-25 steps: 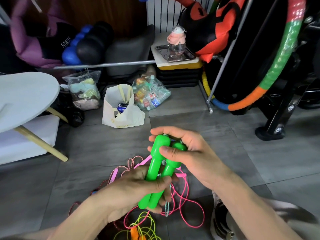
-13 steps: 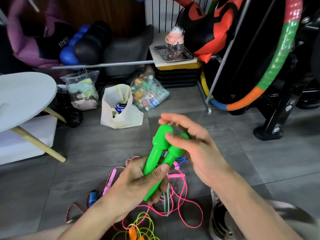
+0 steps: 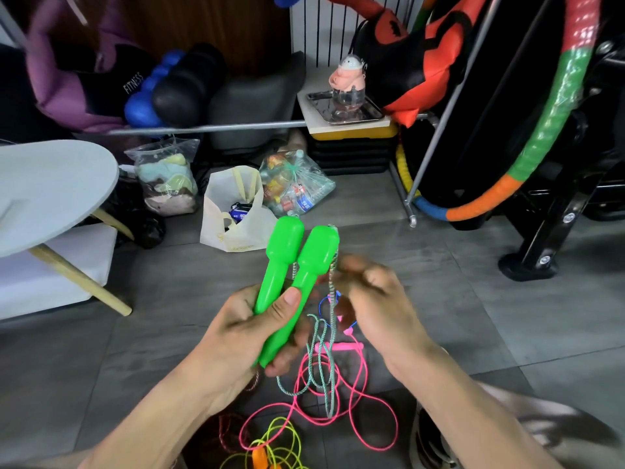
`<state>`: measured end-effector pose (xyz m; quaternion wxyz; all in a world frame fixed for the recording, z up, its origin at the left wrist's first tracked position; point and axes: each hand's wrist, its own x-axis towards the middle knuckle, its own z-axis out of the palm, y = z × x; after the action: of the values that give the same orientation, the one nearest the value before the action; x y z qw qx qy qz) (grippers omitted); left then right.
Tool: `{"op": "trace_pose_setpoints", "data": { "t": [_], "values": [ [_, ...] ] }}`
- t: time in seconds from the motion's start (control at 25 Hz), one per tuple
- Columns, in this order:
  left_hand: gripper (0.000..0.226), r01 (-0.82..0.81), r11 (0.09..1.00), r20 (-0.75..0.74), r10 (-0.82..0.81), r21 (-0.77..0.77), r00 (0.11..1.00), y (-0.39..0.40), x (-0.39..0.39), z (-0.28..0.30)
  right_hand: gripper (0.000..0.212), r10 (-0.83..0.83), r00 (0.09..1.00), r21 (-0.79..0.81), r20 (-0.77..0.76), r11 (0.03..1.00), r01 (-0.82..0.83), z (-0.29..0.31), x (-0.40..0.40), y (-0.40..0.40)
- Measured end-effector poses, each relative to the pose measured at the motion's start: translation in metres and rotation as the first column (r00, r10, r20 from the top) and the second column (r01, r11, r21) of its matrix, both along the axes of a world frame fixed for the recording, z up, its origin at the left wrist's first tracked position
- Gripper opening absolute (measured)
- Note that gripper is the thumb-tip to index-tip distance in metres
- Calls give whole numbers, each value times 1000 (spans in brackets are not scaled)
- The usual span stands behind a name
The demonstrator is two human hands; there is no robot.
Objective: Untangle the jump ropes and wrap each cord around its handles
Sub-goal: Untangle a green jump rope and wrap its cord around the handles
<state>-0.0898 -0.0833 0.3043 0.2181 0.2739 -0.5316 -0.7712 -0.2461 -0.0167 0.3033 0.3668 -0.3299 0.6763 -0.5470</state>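
Observation:
My left hand (image 3: 243,330) grips two bright green jump-rope handles (image 3: 297,269) side by side, their thick ends pointing up and away. A speckled grey-green cord (image 3: 324,353) hangs from the handle tops and loops down toward the floor. My right hand (image 3: 375,299), blurred, is just right of the handles with fingers curled, pinching that cord near the right handle. On the floor below lie a pink rope (image 3: 358,401) with a pink handle (image 3: 338,347), a yellow-green rope (image 3: 280,445) with an orange handle (image 3: 260,458), and a thin blue cord (image 3: 326,299).
A grey tile floor (image 3: 439,286) spreads around. A round grey table (image 3: 50,191) with wooden legs stands at left. A white tote bag (image 3: 233,214) and clear plastic bags (image 3: 294,187) lie behind. A colourful hoop (image 3: 534,157) and black equipment stand are at right.
My right hand came off the handle tops and dropped to their right side, onto the cord. My left hand raised the handles, which now stand clear.

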Motion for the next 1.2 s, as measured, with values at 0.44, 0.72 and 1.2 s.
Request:
{"op": "trace_pose_setpoints", "data": {
  "t": [0.44, 0.72, 1.2],
  "values": [
    [28, 55, 952, 209, 10, -303, 978, -1, -3, 3, 28, 90, 992, -81, 88, 993, -83, -2, 10, 1],
    [29, 47, 987, 182, -18, -156, 983, -6, 3, 6, 34, 232, 933, 29, 274, 968, -249, -9, 23, -1],
    [9, 31, 917, 370, 129, -397, 920, -25, 8, -5, 5, 348, 782, 82, -516, 929, -360, 36, -50, 18]
  ]
}}
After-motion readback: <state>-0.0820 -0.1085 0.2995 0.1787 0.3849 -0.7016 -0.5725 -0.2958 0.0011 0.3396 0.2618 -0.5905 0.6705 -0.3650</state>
